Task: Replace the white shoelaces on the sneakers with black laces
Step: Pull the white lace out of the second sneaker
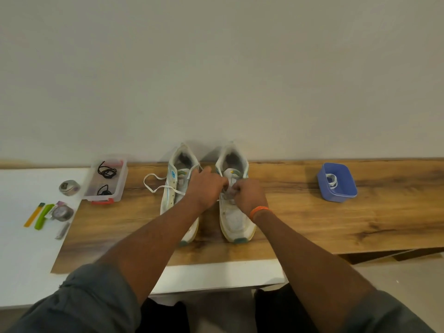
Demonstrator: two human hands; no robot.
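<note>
Right sneaker [236, 207]: stands on the bench [312, 219], toe toward the person; both hands meet over its lace area.
White lace on right sneaker [228, 192]: bunched right at the fingertips of both hands, mostly hidden by them.
Left hand [206, 188]: fingers curled, pinching at that lace from the left; the exact grip is hidden.
Right hand [247, 195]: fingers curled on the same lace, touching the left hand's fingertips.
Left sneaker [176, 188]: just left of the fingers, partly under the left forearm.
Loose white lace [153, 183]: loops out from the left sneaker, away from the fingers.
Clear box [105, 181]: well left of the fingers, holding black laces [107, 171].
Blue tub [336, 182]: well right of the fingers, a white lace [332, 180] inside.
</note>
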